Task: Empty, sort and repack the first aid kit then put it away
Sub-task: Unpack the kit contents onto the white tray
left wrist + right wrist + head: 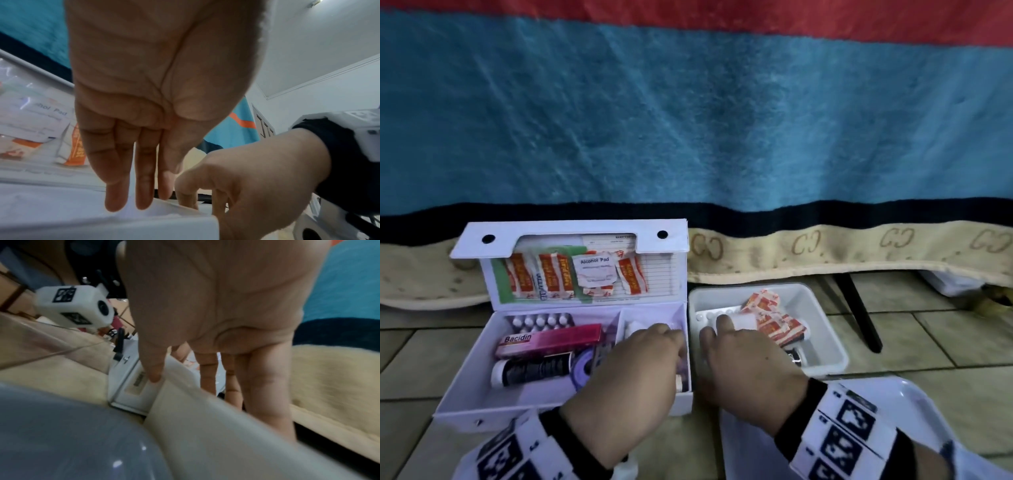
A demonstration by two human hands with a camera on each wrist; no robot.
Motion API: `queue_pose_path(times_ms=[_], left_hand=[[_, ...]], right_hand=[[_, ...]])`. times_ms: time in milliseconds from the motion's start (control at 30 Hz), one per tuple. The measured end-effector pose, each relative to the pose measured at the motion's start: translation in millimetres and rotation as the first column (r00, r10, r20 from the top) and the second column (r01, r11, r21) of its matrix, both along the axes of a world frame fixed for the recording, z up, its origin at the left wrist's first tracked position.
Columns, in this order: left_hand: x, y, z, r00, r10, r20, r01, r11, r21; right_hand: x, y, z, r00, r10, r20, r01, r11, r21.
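The white first aid kit (469, 387) lies on the floor with its lid (571, 229) up. Orange sachets and an alcohol pad (595, 270) sit in the lid pocket. Inside are a pill blister (541, 321), a pink Bacidin box (551, 339), a dark tube (534, 370) and a purple roll (583, 366). My left hand (664, 337) reaches into the kit's right compartment with its fingers (115, 194) straight and holding nothing. My right hand (717, 325) dips into the grey tray (825, 342); its thumb (154, 376) is outside the rim. Its fingertips are beside a white square pad (744, 322) and orange sachets (774, 318).
A second pale tray (893, 404) lies at the lower right, by my right wrist. A blue blanket (688, 120) with a cream border hangs behind the kit and tray. A thin black leg (859, 308) stands on the tiled floor to the right of the tray.
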State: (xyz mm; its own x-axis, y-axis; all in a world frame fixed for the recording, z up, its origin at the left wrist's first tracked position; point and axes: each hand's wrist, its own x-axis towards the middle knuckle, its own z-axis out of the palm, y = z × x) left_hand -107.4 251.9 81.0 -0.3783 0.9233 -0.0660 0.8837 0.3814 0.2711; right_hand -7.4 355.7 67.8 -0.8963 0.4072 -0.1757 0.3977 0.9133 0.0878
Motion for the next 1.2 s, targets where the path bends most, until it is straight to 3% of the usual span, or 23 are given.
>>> queue_pose_path(times_ms=[67,200,333,467,567,667,733,800,900,967,1033,1133,1200], left_hand=[[-4,-3,-2,1.0,0.002,0.004,-0.002,1.0,0.005],[-6,-7,-2,1.0,0.017,0.013,-0.017,0.999,0.039],[1,-5,-6,1.0,-0.001,-0.031,0.004,0.996,0.092],[11,2,-13,0.986,-0.158,-0.063,0.162,0.984,0.074],[19,7,-20,0.942,-0.319,-0.107,0.312,0.947,-0.081],[24,12,-19,0.952,-0.282,-0.119,0.258,0.949,-0.181],[26,15,-24,0.941,-0.301,-0.156,0.253,0.93,-0.266],[27,19,-25,0.931,-0.288,-0.224,0.235,0.944,-0.233],[35,22,-13,0.94,-0.261,-0.218,0.202,0.944,-0.259],[44,26,-6,0.938,-0.259,-0.232,0.219,0.958,-0.184],[55,33,-5,0.935,-0.283,-0.213,0.238,0.948,-0.211],[62,49,-14,0.926,-0.29,-0.242,0.244,0.949,-0.202],[64,55,-15,0.922,-0.287,-0.259,0.236,0.949,-0.209]], right_hand=[[-3,3,-7,0.997,-0.006,-0.083,0.005,1.0,-0.019],[4,0,2,0.996,0.075,-0.042,-0.074,0.997,0.034],[8,19,6,0.952,0.124,-0.28,-0.169,0.975,-0.145],[13,42,27,0.941,0.045,-0.335,-0.135,0.958,-0.253],[22,62,39,0.915,-0.055,-0.4,-0.096,0.932,-0.35],[35,65,51,0.911,-0.034,-0.411,-0.118,0.934,-0.338],[46,67,68,0.87,-0.05,-0.49,-0.123,0.941,-0.316],[66,78,88,0.836,-0.072,-0.544,-0.098,0.956,-0.277],[102,86,106,0.813,-0.069,-0.578,-0.048,0.982,-0.184],[123,89,100,0.728,-0.046,-0.685,-0.012,0.997,-0.079],[146,96,82,0.601,-0.107,-0.792,0.06,0.994,-0.089],[185,115,49,0.378,-0.318,-0.87,0.234,0.942,-0.242],[210,128,32,0.226,-0.493,-0.84,0.28,0.859,-0.429]])
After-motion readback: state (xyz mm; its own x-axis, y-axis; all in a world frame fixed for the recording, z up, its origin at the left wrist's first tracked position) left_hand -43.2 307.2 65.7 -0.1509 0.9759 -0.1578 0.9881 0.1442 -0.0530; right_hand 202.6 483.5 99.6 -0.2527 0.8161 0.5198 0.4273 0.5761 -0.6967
